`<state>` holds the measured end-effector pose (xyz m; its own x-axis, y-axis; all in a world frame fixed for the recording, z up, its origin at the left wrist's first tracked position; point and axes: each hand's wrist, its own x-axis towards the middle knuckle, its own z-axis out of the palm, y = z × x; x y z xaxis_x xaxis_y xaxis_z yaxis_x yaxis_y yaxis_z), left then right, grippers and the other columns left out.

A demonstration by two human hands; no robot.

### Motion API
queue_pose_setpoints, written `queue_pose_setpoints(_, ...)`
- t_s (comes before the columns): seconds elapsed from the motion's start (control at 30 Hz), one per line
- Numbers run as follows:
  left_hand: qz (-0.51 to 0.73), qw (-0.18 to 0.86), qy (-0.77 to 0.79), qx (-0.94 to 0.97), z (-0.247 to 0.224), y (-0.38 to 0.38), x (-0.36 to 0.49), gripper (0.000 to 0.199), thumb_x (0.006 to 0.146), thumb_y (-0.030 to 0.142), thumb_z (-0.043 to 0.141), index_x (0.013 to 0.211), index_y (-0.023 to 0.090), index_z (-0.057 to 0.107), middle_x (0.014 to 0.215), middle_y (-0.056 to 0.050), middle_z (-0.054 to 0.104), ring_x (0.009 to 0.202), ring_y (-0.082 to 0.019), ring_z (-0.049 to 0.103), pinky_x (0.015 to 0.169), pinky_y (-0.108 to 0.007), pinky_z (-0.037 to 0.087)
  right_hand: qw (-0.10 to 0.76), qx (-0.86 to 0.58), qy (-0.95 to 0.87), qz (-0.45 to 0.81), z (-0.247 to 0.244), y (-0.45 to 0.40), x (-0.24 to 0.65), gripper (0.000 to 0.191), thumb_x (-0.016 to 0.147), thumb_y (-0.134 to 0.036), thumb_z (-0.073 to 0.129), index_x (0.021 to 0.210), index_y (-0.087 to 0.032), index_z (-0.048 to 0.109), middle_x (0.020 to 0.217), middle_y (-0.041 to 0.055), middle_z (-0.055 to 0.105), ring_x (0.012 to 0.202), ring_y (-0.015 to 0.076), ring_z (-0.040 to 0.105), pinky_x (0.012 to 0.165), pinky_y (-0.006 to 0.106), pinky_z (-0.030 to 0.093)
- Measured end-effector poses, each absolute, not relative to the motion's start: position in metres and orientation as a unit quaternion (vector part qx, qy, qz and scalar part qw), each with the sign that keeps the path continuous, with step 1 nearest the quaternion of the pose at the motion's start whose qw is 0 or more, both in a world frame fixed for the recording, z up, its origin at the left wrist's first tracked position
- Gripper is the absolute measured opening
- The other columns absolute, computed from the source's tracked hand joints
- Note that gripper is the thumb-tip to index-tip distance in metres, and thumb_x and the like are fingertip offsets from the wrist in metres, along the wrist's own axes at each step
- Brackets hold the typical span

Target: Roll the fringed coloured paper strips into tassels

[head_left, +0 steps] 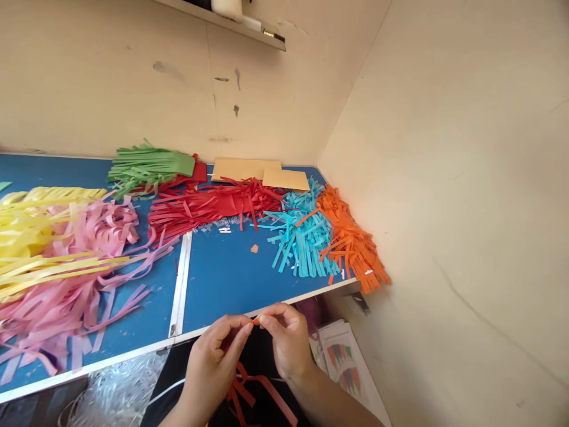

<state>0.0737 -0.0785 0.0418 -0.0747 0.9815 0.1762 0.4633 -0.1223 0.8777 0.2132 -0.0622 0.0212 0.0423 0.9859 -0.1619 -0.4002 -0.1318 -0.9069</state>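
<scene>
My left hand (216, 353) and my right hand (291, 344) meet just in front of the table's near edge. Thumb and fingertips of both pinch a small twisted bit of an orange paper tassel. Below, the cut strips of this orange paper tassel (242, 391) hang over my dark-clothed lap, partly hidden by my left hand. A thin white cord (166, 389) runs behind my hands; where it meets the tassel is hidden. Nearest on the table are a light blue fringe pile (306, 243) and an orange fringe pile (351, 243) at the right corner.
The blue table (222, 284) carries red fringe (217, 204), green fringe (151, 166), pink fringe (95, 237) and yellow fringe (26, 231). Tan cardboard pieces (246, 168) lie at the back. Clear plastic strands (122, 388) and a printed sheet (344, 362) sit below the edge. Walls stand behind and right.
</scene>
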Motion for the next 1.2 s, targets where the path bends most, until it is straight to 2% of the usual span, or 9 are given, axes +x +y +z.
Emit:
queue_pose_setpoints(0.2,0.444,0.272,0.574,0.632,0.041,-0.079,0.071,0.027,0.089,0.045,0.057,0.079,0.025,0.071,0.073,0.0,0.073,0.064,-0.015,0.068,0.061,-0.022,0.054,0.548,-0.455,-0.418,0.564,0.023,-0.062,0.217,0.015,0.073,-0.034,0.081,0.073,-0.021,0.076,0.072,0.0025,0.074,0.067,0.0178,0.067,0.067,0.027,0.054)
queue_pose_setpoints(0.33,0.441,0.269,0.536,0.668,0.04,-0.077,0.067,0.022,0.09,0.038,0.056,0.081,0.026,0.072,0.076,0.001,0.074,0.066,-0.014,0.069,0.063,-0.021,0.053,0.509,-0.465,-0.5,0.524,0.026,-0.061,0.223,0.007,0.078,-0.028,0.077,0.076,-0.022,0.077,0.078,0.0027,0.075,0.073,0.0184,0.069,0.073,0.028,0.054)
queue_pose_setpoints(0.5,0.442,0.386,0.581,0.564,0.033,-0.076,0.067,0.021,0.083,0.044,0.063,0.079,0.024,0.062,0.066,0.003,0.069,0.057,-0.014,0.066,0.055,-0.023,0.054,0.487,-0.421,-0.467,0.606,0.028,-0.055,0.228,0.007,0.078,-0.025,0.076,0.083,-0.021,0.074,0.08,0.001,0.075,0.074,0.0152,0.068,0.073,0.025,0.052)
queue_pose_setpoints(0.63,0.423,0.458,0.553,0.553,0.03,-0.076,0.065,0.025,0.078,0.045,0.068,0.09,0.024,0.061,0.081,0.0,0.075,0.075,-0.018,0.073,0.069,-0.027,0.059,0.519,-0.426,-0.435,0.601,0.027,-0.055,0.228,0.008,0.078,-0.024,0.076,0.082,-0.02,0.071,0.077,-0.0003,0.071,0.068,0.0121,0.063,0.069,0.023,0.05)
queue_pose_setpoints(0.7,0.419,0.434,0.566,0.562,0.031,-0.077,0.062,0.023,0.079,0.043,0.068,0.091,0.025,0.062,0.083,0.001,0.076,0.077,-0.017,0.074,0.069,-0.025,0.059,0.511,-0.435,-0.456,0.585,0.027,-0.057,0.228,0.006,0.079,-0.024,0.074,0.083,-0.02,0.071,0.079,-0.0001,0.071,0.07,0.0125,0.062,0.07,0.023,0.05)
queue_pose_setpoints(0.83,0.409,0.334,0.589,0.612,0.036,-0.079,0.06,0.017,0.084,0.041,0.062,0.078,0.025,0.065,0.07,0.005,0.073,0.056,-0.012,0.069,0.052,-0.019,0.053,0.479,-0.464,-0.521,0.533,0.025,-0.061,0.228,0.005,0.08,-0.02,0.072,0.085,-0.02,0.072,0.083,0.0016,0.073,0.079,0.0153,0.065,0.077,0.026,0.049)
queue_pose_setpoints(1.0,0.437,0.186,0.532,0.701,0.04,-0.077,0.06,0.018,0.089,0.041,0.06,0.086,0.027,0.07,0.077,0.005,0.077,0.064,-0.011,0.072,0.062,-0.017,0.056,0.458,-0.439,-0.514,0.578,0.027,-0.057,0.232,0.009,0.08,-0.025,0.075,0.088,-0.021,0.075,0.085,0.0031,0.075,0.079,0.0176,0.068,0.075,0.027,0.051)
queue_pose_setpoints(1.1,0.438,0.173,0.508,0.722,0.043,-0.074,0.059,0.02,0.089,0.043,0.061,0.091,0.026,0.072,0.083,0.001,0.077,0.072,-0.013,0.073,0.066,-0.017,0.057,0.463,-0.446,-0.564,0.518,0.034,-0.056,0.235,0.002,0.08,-0.022,0.075,0.079,-0.021,0.077,0.082,0.0021,0.074,0.076,0.0158,0.067,0.073,0.024,0.051)
queue_pose_setpoints(1.2,0.435,0.185,0.501,0.725,0.048,-0.071,0.06,0.021,0.092,0.038,0.058,0.082,0.025,0.071,0.077,0.001,0.074,0.066,-0.011,0.071,0.061,-0.017,0.056,0.47,-0.448,-0.592,0.478,0.039,-0.058,0.236,0.009,0.084,-0.019,0.071,0.084,-0.023,0.079,0.083,0.0015,0.075,0.079,0.0154,0.069,0.076,0.023,0.051)
